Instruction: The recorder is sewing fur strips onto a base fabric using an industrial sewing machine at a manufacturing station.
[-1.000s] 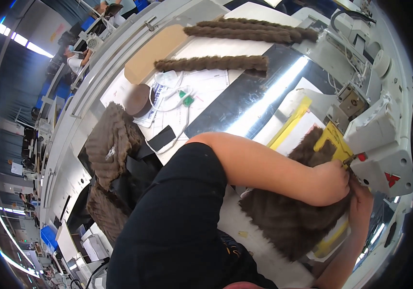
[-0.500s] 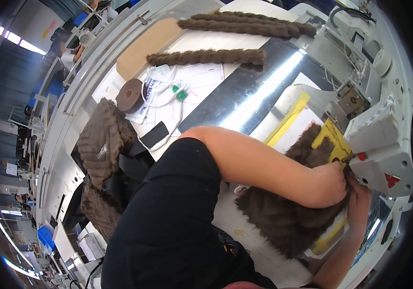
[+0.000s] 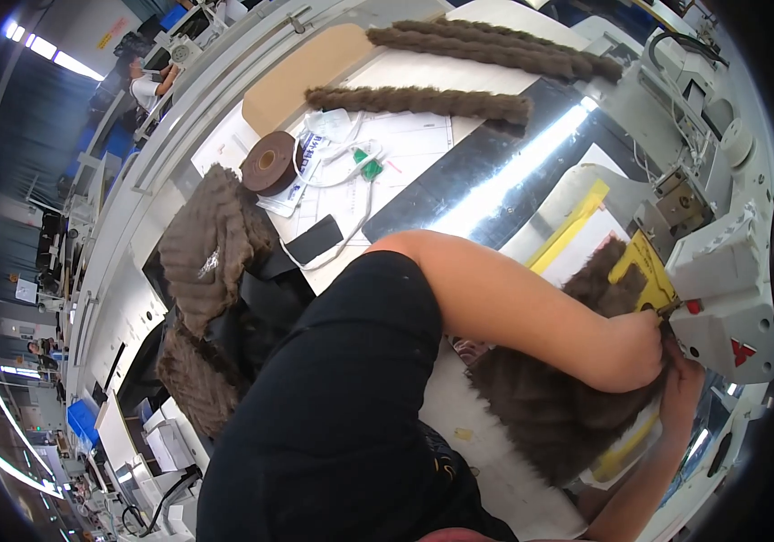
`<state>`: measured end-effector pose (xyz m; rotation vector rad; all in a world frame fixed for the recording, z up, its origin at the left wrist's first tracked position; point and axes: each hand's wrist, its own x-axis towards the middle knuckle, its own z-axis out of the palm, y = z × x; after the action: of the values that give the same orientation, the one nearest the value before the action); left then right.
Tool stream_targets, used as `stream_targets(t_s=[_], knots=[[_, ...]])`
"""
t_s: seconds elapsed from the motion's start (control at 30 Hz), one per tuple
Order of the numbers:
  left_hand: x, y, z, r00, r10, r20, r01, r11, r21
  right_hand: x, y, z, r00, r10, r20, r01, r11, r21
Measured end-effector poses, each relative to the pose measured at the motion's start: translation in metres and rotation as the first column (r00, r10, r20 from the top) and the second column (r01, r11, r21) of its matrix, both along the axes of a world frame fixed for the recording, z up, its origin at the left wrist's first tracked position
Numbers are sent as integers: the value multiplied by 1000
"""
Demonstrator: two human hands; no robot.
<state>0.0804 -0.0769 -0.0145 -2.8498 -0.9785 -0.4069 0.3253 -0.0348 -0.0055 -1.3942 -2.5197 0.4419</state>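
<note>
My left hand (image 3: 633, 350) is closed at the needle end of a white sewing machine (image 3: 721, 289), its fingertips pinching the edge of a brown fur piece (image 3: 531, 406). The fur hangs below my left forearm, over the machine's bed, and another part of it shows beside a yellow plate (image 3: 642, 275). Close beside, my right hand (image 3: 681, 384) reaches up from the lower right with its fingers bent at the same edge. Its fingertips are partly hidden behind the left hand and the machine head, and the exact stitching spot is hidden too.
Brown fur strips (image 3: 495, 50) and a shorter strip (image 3: 414, 101) lie across the table's far side. A brown tape roll (image 3: 270, 163), white cord (image 3: 357, 237) and black patch (image 3: 314, 240) sit left of a shiny metal plate (image 3: 495, 172). More fur (image 3: 211, 253) is heaped at left. Another person (image 3: 146, 88) sits far off.
The whole view has shifted, so things appear further right. Both hands stay at the machine head on the fur, which has barely moved relative to it.
</note>
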Motion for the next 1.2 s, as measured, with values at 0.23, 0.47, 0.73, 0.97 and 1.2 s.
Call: stream_targets(t_s=[0.23,0.47,0.73,0.97,1.2], knots=[[-6,5,0,1000,-20,0,20,996,-87,-1,5,-2,999,-35,27,37,996,-77],[-6,10,-2,999,2,-51,-5,998,-60,23,20,-26,988,-151,-44,144,980,-138],[-17,7,10,994,-3,-108,-16,985,-170,35,33,-44,976,-207,-70,193,967,-168],[-8,0,21,992,31,-118,-55,977,-207,79,42,-67,961,-96,260,83,995,59],[-26,-7,21,988,52,-143,-77,982,-174,5,0,-19,992,-79,-95,66,990,-128]])
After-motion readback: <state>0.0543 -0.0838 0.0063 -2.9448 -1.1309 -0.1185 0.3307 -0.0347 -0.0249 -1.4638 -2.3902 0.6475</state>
